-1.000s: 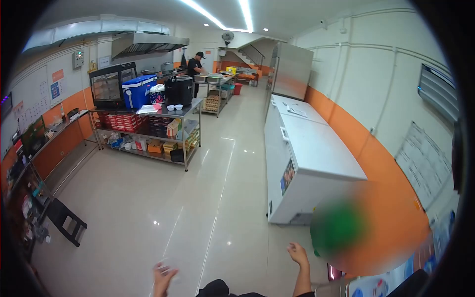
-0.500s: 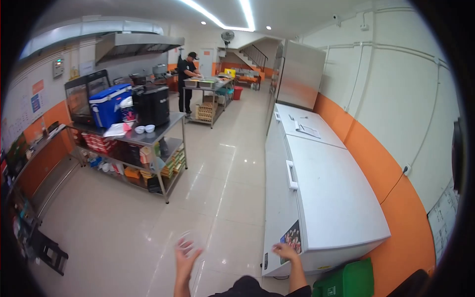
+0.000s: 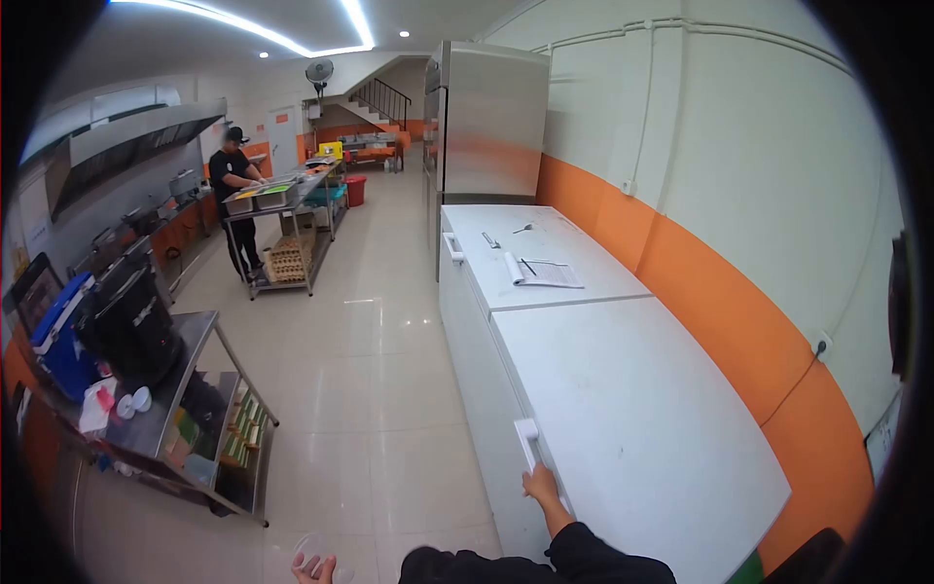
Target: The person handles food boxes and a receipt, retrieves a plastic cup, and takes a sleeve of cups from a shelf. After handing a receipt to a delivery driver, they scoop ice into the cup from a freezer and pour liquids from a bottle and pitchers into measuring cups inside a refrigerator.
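My right hand point(image 3: 539, 483) has its fingers curled at the lower end of the white handle point(image 3: 526, 443) on the near lid of a white chest freezer point(image 3: 623, 389). That lid lies shut. Down at the bottom edge, my left hand point(image 3: 313, 568) holds a clear, round plastic piece point(image 3: 307, 547), like a bowl or lid, over the tiled floor. Part of this hand is cut off by the frame.
An open notebook point(image 3: 547, 272) with a pen and a fork point(image 3: 523, 229) lie on the far lid. A steel fridge point(image 3: 491, 127) stands behind. At left is a steel table point(image 3: 199, 336) with a black container point(image 3: 131, 321). A person point(image 3: 233, 185) works farther back.
My right hand has moved from the freezer's front side onto the lid handle. The left hand is lower, still with the clear piece. My view has turned right and come closer to the freezer.
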`<state>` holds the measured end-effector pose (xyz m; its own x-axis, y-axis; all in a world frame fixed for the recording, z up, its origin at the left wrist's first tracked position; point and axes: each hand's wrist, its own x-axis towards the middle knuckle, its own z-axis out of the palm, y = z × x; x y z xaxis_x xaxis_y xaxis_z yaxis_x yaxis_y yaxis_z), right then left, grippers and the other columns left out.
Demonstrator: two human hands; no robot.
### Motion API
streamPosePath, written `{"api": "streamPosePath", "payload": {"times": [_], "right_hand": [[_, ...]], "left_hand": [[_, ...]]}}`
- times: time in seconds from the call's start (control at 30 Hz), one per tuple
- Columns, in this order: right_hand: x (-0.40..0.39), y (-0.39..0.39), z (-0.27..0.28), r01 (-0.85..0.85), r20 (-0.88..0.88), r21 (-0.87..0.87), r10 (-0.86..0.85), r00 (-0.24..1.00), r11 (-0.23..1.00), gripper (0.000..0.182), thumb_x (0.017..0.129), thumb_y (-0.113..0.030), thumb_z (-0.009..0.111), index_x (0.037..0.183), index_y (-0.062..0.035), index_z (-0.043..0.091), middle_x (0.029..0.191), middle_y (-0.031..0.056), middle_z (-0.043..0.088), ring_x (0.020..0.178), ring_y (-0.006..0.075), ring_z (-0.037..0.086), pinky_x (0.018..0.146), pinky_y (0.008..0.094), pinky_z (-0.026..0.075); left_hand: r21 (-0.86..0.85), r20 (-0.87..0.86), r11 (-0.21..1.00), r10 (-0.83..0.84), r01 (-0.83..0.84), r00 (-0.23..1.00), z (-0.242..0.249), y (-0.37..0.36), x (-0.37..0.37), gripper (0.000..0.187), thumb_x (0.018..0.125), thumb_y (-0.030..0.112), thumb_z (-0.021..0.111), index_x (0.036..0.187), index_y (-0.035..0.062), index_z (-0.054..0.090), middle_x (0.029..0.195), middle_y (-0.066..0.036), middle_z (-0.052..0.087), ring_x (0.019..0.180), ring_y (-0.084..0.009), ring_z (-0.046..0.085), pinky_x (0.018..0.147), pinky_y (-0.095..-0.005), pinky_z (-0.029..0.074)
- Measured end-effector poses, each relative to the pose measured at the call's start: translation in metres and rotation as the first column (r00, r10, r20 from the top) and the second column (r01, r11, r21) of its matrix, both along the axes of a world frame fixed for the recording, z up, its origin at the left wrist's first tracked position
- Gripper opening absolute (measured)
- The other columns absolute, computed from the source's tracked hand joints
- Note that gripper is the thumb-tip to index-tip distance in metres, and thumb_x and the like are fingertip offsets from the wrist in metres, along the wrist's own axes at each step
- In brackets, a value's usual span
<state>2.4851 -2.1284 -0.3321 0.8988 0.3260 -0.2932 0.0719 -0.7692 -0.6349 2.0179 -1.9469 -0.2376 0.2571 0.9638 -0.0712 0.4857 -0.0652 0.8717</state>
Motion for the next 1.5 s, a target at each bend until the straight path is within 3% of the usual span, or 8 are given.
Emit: {"api": "streamPosePath", "payload": {"times": [0.17,0.23,0.3,0.73,0.93,1.07,1.33,1.5], "right_hand": [[0.013,0.007,0.008,-0.022,0.003,-0.091,0.022,1.0,0.996,0.048,0.08,-0.042,0.065,0.066,0.0028,0.058,0.055,0.0134,0.059,0.047,0.024,0.061,0.048,0.0374,0.049],[0.022,0.009,0.0,0.093,-0.133,-0.124,-0.109,0.985,0.988,0.045,0.079,-0.04,0.068,0.062,0.0005,0.058,0.055,0.0104,0.058,0.044,0.02,0.058,0.046,0.0346,0.047],[0.031,0.002,-0.006,0.264,-0.602,0.05,-0.182,0.777,0.963,0.057,0.077,-0.047,0.066,0.076,0.0098,0.062,0.059,0.02,0.061,0.055,0.0289,0.063,0.055,0.0349,0.051],[0.043,-0.005,0.437,0.554,0.451,-0.531,-0.34,0.825,0.641,0.032,0.057,-0.02,0.075,0.086,-0.008,0.069,0.082,0.0138,0.066,0.078,0.0352,0.06,0.077,0.0409,0.046],[0.164,-0.159,0.567,0.974,0.796,-0.102,0.604,-0.041,0.202,0.046,0.059,-0.019,0.072,0.103,-0.0104,0.062,0.071,0.0091,0.064,0.058,0.0276,0.063,0.055,0.0338,0.049],[0.28,-0.242,0.669,0.975,0.932,0.163,0.349,-0.101,-0.152,0.05,0.082,-0.049,0.056,0.12,-0.0157,0.057,0.114,0.0116,0.062,0.106,0.0302,0.058,0.088,0.0378,0.045],[0.371,-0.272,0.723,0.944,0.89,-0.018,0.435,-0.135,0.33,0.042,0.085,-0.025,0.055,0.118,-0.0007,0.051,0.102,0.0204,0.06,0.097,0.0352,0.058,0.084,0.0405,0.046],[0.31,-0.22,0.547,0.702,0.915,-0.256,0.4,-0.045,0.665,0.036,0.091,-0.024,0.047,0.12,-0.0044,0.051,0.099,0.0186,0.061,0.096,0.0283,0.058,0.086,0.0375,0.045]], "left_hand": [[0.666,-0.05,0.64,-0.473,0.383,0.879,-0.101,0.121,0.065,0.051,0.091,0.038,0.051,0.115,-0.0076,0.052,0.123,-0.026,0.052,0.109,-0.038,0.054,0.096,-0.0494,0.039],[-0.361,0.317,0.918,0.284,-0.162,0.905,-0.052,0.15,0.176,0.078,0.068,0.014,0.079,0.13,0.004,0.032,0.117,-0.02,0.049,0.108,-0.0277,0.05,0.092,-0.0374,0.042],[-0.397,0.343,0.917,0.116,0.032,0.932,-0.039,0.197,0.261,0.079,0.068,0.017,0.08,0.129,0.0032,0.031,0.115,-0.021,0.049,0.106,-0.0278,0.05,0.091,-0.0378,0.042],[-0.279,0.428,0.307,-0.809,0.91,0.404,0.033,0.237,0.677,0.084,0.065,0.023,0.082,0.128,-0.0004,0.032,0.115,-0.018,0.051,0.104,-0.0265,0.05,0.091,-0.0374,0.041],[-0.293,0.496,0.223,-0.796,0.93,0.347,0.057,0.155,0.719,0.08,0.069,0.016,0.08,0.131,0.0021,0.032,0.119,-0.016,0.049,0.108,-0.0261,0.049,0.094,-0.0374,0.037],[-0.202,0.378,0.196,-0.888,0.959,0.262,0.035,0.118,0.718,0.081,0.069,0.013,0.08,0.132,0.0033,0.031,0.121,-0.016,0.049,0.108,-0.0258,0.049,0.095,-0.0379,0.037],[-0.359,0.244,0.409,-0.827,0.839,0.507,0.037,0.078,0.687,0.074,0.075,0.01,0.073,0.136,0.0067,0.03,0.128,-0.016,0.044,0.119,-0.0303,0.042,0.1,-0.0418,0.032],[-0.137,0.15,0.457,-0.867,0.879,0.474,0.021,0.067,0.707,0.079,0.069,0.014,0.077,0.134,0.0079,0.032,0.129,-0.013,0.044,0.119,-0.0279,0.04,0.098,-0.0431,0.031]]}}
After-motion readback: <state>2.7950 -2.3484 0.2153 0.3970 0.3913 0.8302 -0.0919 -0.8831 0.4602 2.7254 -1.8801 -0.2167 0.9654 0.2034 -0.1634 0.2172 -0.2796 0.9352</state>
